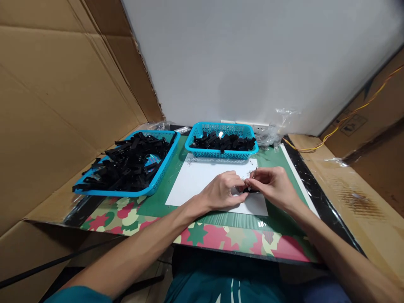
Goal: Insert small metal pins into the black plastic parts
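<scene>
Over the right part of a white paper sheet (pixel 189 181), my two hands meet at a small black part (pixel 251 190). My left hand (pixel 225 190) has its thumb and index finger closed on the left side of this part. My right hand (pixel 274 185) pinches a thin, brownish, pointed piece (pixel 255 171) above the part, with its fingertips close to those of my left hand. A tiny white spot shows between the fingertips. The fingers hide most of the black part.
A large blue basket (pixel 160 179) heaped with black pieces (pixel 132 158) stands at the left. A smaller blue basket (pixel 221 154) of black parts is behind the paper. Cardboard walls flank the table; yellow wires (pixel 331 134) hang at the right.
</scene>
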`<action>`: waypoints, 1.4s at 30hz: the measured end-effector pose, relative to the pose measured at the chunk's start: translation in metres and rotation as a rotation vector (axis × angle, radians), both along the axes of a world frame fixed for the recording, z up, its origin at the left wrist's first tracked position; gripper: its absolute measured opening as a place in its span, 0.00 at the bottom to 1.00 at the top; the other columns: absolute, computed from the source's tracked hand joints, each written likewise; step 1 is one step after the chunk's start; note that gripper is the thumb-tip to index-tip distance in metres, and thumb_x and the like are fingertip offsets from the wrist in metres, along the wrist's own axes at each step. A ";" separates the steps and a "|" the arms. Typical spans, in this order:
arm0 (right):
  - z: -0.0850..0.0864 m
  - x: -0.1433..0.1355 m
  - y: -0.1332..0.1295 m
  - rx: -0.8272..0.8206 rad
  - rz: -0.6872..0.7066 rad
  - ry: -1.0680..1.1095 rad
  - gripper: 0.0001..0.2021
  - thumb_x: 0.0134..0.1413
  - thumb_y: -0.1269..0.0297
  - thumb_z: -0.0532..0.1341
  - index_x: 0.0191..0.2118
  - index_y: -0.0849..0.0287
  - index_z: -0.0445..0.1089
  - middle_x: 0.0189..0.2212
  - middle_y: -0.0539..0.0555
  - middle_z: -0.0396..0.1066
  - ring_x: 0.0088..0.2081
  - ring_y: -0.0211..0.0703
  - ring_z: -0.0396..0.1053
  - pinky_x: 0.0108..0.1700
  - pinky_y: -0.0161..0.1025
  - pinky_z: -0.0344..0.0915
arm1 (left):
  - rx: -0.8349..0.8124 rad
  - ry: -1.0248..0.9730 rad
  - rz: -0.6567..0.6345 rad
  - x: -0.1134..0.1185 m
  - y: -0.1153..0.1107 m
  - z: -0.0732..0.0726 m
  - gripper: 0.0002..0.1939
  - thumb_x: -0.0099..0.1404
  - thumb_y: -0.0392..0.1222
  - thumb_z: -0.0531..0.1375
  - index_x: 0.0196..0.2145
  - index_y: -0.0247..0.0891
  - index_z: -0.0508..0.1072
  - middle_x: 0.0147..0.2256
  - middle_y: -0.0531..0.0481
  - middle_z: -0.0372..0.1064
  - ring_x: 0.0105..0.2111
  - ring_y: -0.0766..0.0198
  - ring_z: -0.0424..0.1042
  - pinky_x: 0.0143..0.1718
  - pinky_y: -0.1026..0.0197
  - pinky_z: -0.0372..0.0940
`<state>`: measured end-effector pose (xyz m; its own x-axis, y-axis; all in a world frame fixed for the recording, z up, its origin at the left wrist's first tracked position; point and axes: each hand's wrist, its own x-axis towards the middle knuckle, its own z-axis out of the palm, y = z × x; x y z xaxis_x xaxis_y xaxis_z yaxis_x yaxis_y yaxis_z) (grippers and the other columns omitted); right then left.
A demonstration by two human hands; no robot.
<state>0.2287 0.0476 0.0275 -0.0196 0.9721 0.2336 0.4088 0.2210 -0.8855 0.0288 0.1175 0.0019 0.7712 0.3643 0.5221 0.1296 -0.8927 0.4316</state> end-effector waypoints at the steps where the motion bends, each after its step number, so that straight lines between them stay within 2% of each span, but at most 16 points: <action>1: 0.000 0.001 0.001 0.012 -0.023 0.077 0.16 0.57 0.51 0.72 0.28 0.59 0.77 0.23 0.55 0.79 0.26 0.45 0.77 0.27 0.37 0.72 | -0.011 -0.032 0.006 -0.001 -0.001 0.001 0.04 0.66 0.38 0.65 0.34 0.36 0.79 0.28 0.48 0.76 0.29 0.61 0.71 0.37 0.57 0.66; 4: 0.003 0.010 0.007 0.138 -0.189 0.318 0.15 0.56 0.52 0.73 0.32 0.59 0.77 0.27 0.54 0.79 0.29 0.46 0.79 0.34 0.40 0.79 | -0.052 -0.139 0.078 -0.002 -0.002 0.010 0.02 0.65 0.38 0.67 0.36 0.36 0.78 0.32 0.48 0.79 0.32 0.61 0.74 0.38 0.59 0.67; 6: 0.005 0.019 0.010 0.236 -0.312 0.429 0.14 0.56 0.53 0.74 0.33 0.59 0.77 0.27 0.54 0.79 0.30 0.47 0.80 0.36 0.42 0.81 | -0.068 -0.199 0.204 -0.002 0.002 0.022 0.03 0.65 0.38 0.67 0.37 0.37 0.78 0.34 0.49 0.80 0.31 0.63 0.72 0.36 0.60 0.66; 8: 0.006 0.028 0.013 0.285 -0.386 0.478 0.14 0.55 0.53 0.74 0.34 0.59 0.77 0.26 0.53 0.78 0.28 0.46 0.79 0.35 0.42 0.81 | -0.073 -0.239 0.367 0.001 0.014 0.041 0.04 0.66 0.40 0.67 0.38 0.38 0.78 0.34 0.50 0.80 0.29 0.64 0.70 0.33 0.61 0.64; 11: 0.006 0.035 0.014 0.290 -0.405 0.480 0.15 0.55 0.52 0.74 0.33 0.59 0.77 0.26 0.53 0.78 0.27 0.46 0.79 0.33 0.42 0.81 | -0.056 -0.210 0.597 0.013 0.040 0.074 0.05 0.68 0.43 0.65 0.39 0.39 0.77 0.36 0.50 0.80 0.30 0.64 0.72 0.34 0.61 0.65; 14: 0.006 0.033 0.013 0.273 -0.371 0.431 0.16 0.55 0.50 0.74 0.33 0.59 0.76 0.26 0.54 0.78 0.27 0.47 0.79 0.33 0.42 0.80 | 0.059 -0.011 0.766 0.032 0.068 0.099 0.07 0.71 0.44 0.62 0.43 0.40 0.76 0.42 0.47 0.79 0.40 0.57 0.77 0.40 0.58 0.66; 17: 0.004 0.029 0.014 0.261 -0.319 0.388 0.17 0.56 0.49 0.72 0.33 0.59 0.75 0.26 0.54 0.78 0.27 0.46 0.78 0.33 0.42 0.78 | 0.123 0.160 0.769 0.053 0.089 0.104 0.07 0.71 0.41 0.62 0.43 0.37 0.76 0.43 0.42 0.79 0.44 0.52 0.77 0.45 0.55 0.67; 20: 0.000 0.031 0.017 0.249 -0.292 0.355 0.17 0.58 0.48 0.70 0.35 0.59 0.74 0.25 0.54 0.76 0.27 0.46 0.76 0.33 0.42 0.76 | 0.123 0.227 0.696 0.070 0.099 0.097 0.06 0.68 0.41 0.65 0.40 0.36 0.78 0.41 0.42 0.79 0.46 0.51 0.77 0.51 0.53 0.67; 22: -0.004 0.036 0.020 0.211 -0.276 0.321 0.17 0.61 0.47 0.67 0.38 0.58 0.73 0.25 0.53 0.75 0.27 0.46 0.75 0.33 0.42 0.74 | 0.110 0.251 0.650 0.073 0.102 0.092 0.08 0.70 0.44 0.64 0.39 0.38 0.80 0.42 0.44 0.80 0.48 0.52 0.77 0.54 0.54 0.66; 24: -0.008 0.042 0.023 0.122 -0.244 0.235 0.16 0.64 0.49 0.62 0.40 0.58 0.73 0.25 0.53 0.74 0.26 0.46 0.74 0.31 0.41 0.71 | 0.093 0.257 0.644 0.065 0.104 0.092 0.12 0.74 0.47 0.59 0.42 0.39 0.81 0.46 0.45 0.80 0.50 0.53 0.76 0.56 0.54 0.66; 26: -0.012 0.049 0.026 -0.005 -0.197 0.086 0.14 0.65 0.54 0.57 0.39 0.58 0.72 0.23 0.52 0.72 0.24 0.45 0.71 0.29 0.41 0.65 | 0.078 0.263 0.686 0.043 0.107 0.096 0.15 0.76 0.44 0.54 0.46 0.40 0.81 0.49 0.45 0.80 0.51 0.55 0.76 0.56 0.56 0.66; 28: -0.016 0.055 0.028 -0.094 -0.147 -0.116 0.13 0.62 0.58 0.54 0.35 0.58 0.73 0.21 0.52 0.70 0.24 0.45 0.68 0.29 0.40 0.61 | 0.063 0.287 0.754 0.009 0.109 0.103 0.16 0.75 0.41 0.53 0.49 0.39 0.80 0.50 0.44 0.80 0.51 0.55 0.77 0.55 0.57 0.67; 31: -0.019 0.057 0.028 -0.118 -0.094 -0.329 0.15 0.59 0.58 0.54 0.34 0.58 0.76 0.25 0.54 0.72 0.28 0.47 0.68 0.32 0.41 0.58 | 0.047 0.361 0.893 -0.057 0.110 0.118 0.18 0.74 0.41 0.52 0.50 0.38 0.80 0.49 0.43 0.81 0.48 0.53 0.78 0.51 0.56 0.68; 35: -0.021 0.051 0.025 -0.169 -0.049 -0.405 0.15 0.56 0.52 0.60 0.34 0.58 0.77 0.25 0.53 0.71 0.28 0.46 0.66 0.32 0.40 0.56 | 0.030 0.514 1.064 -0.148 0.100 0.133 0.16 0.69 0.42 0.55 0.43 0.39 0.82 0.44 0.40 0.81 0.46 0.47 0.78 0.47 0.54 0.68; 38: -0.025 0.048 0.025 -0.167 -0.060 -0.415 0.14 0.53 0.51 0.63 0.33 0.57 0.76 0.23 0.51 0.69 0.26 0.44 0.64 0.31 0.40 0.55 | -0.040 0.637 1.147 -0.199 0.087 0.133 0.12 0.65 0.43 0.58 0.37 0.40 0.82 0.38 0.42 0.81 0.39 0.48 0.79 0.40 0.56 0.67; 42: -0.031 0.052 0.026 -0.170 -0.059 -0.442 0.14 0.51 0.50 0.64 0.30 0.57 0.76 0.21 0.51 0.68 0.26 0.44 0.62 0.31 0.40 0.54 | -0.130 0.748 1.176 -0.234 0.070 0.123 0.12 0.62 0.50 0.61 0.34 0.43 0.81 0.37 0.44 0.81 0.36 0.52 0.78 0.36 0.59 0.65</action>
